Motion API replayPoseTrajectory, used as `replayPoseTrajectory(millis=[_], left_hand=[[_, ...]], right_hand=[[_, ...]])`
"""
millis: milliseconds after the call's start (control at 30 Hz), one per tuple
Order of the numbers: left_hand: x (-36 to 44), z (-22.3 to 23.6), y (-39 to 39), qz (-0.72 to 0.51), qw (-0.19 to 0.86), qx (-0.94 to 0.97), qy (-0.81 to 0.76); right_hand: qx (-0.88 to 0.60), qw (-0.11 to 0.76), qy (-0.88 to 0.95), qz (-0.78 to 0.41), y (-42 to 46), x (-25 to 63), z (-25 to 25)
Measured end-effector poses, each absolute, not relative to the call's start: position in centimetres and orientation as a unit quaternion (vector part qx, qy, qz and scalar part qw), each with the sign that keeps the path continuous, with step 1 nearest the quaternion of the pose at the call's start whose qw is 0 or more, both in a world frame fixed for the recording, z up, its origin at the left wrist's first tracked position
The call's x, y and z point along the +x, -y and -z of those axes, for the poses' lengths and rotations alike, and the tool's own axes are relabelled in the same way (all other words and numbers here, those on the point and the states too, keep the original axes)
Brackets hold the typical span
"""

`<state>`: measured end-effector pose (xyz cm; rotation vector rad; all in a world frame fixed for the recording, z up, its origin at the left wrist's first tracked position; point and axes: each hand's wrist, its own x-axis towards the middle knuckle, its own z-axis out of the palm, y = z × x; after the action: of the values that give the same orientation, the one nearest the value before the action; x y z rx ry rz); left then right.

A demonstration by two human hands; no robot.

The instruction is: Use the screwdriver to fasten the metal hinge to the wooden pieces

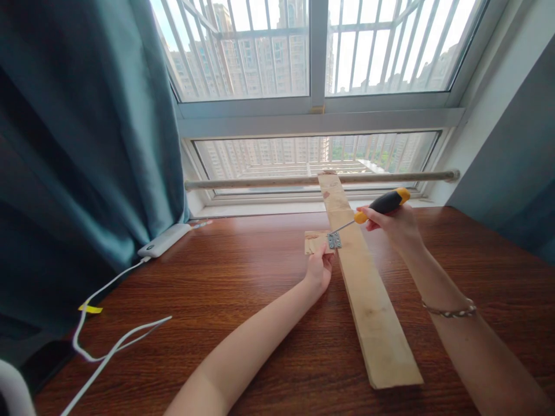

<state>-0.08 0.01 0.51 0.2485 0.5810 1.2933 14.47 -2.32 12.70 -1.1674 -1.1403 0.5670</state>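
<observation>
A long wooden plank (375, 294) lies lengthwise on the brown table, its far end by the window. Beside its left edge is a small wooden block (315, 242). A metal hinge (334, 240) spans the two pieces, with screw holes or screw heads on its leaves. My left hand (319, 270) is closed on the near side of the small block, close to the hinge. In my right hand (396, 225) is a screwdriver (382, 205) with a black and yellow handle. Its shaft slants down left, the tip at the hinge's upper left corner.
A white power bank (165, 241) with a white cable (93, 294) lies on the table (243, 271) at left, near a blue curtain (95, 115). A yellow tag (91, 309) is there too. A horizontal rail (260, 182) crosses before the barred window.
</observation>
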Motion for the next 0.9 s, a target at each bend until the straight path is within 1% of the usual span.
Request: replayPoseTrajectory(millis=[100, 233, 300, 333, 367, 467, 500, 533, 600, 633, 700, 800, 900], left_hand=[[-0.1, -0.6, 0.0, -0.591, 0.752, 0.114, -0.268], [0.0, -0.6, 0.1, -0.6, 0.749, 0.117, -0.256], [0.1, -0.6, 0.2, -0.603, 0.747, 0.116, -0.255], [0.1, -0.7, 0.2, -0.604, 0.746, 0.115, -0.257], [0.1, -0.7, 0.2, -0.604, 0.745, 0.115, -0.259], [0.1, -0.8, 0.2, -0.604, 0.745, 0.113, -0.259], [0.1, -0.8, 0.2, -0.604, 0.746, 0.111, -0.258], [0.1, -0.9, 0.2, -0.603, 0.748, 0.109, -0.256], [0.0, -0.9, 0.2, -0.604, 0.748, 0.105, -0.253], [0.0, -0.9, 0.2, -0.605, 0.748, 0.104, -0.254], [0.0, -0.8, 0.2, -0.605, 0.746, 0.108, -0.257], [0.1, -0.6, 0.1, -0.607, 0.741, 0.123, -0.26], [0.1, -0.6, 0.0, -0.613, 0.736, 0.122, -0.26]], right_hand=[[-0.472, 0.65, 0.501, -0.322, 2.8, 14.3, -13.3], [-0.449, 0.605, 0.516, -0.408, 3.5, 14.8, -13.8], [-0.451, 0.597, 0.533, -0.396, 3.9, 14.8, -13.9], [-0.466, 0.597, 0.547, -0.357, 4.0, 14.7, -13.9], [-0.493, 0.596, 0.561, -0.294, 4.1, 14.5, -13.8], [-0.585, 0.569, 0.576, -0.042, 4.2, 13.5, -13.2], [-0.602, 0.563, 0.566, 0.024, 4.2, 13.2, -12.9], [-0.609, 0.565, 0.553, 0.065, 4.1, 12.9, -12.6], [-0.6, 0.591, 0.534, 0.081, 3.7, 12.4, -12.0], [-0.59, 0.607, 0.529, 0.062, 3.5, 12.3, -11.7], [-0.563, 0.635, 0.528, -0.021, 3.2, 12.2, -11.5], [-0.5, 0.663, 0.516, -0.209, 3.2, 12.5, -12.0], [-0.442, 0.654, 0.497, -0.36, 3.7, 13.0, -12.9]])
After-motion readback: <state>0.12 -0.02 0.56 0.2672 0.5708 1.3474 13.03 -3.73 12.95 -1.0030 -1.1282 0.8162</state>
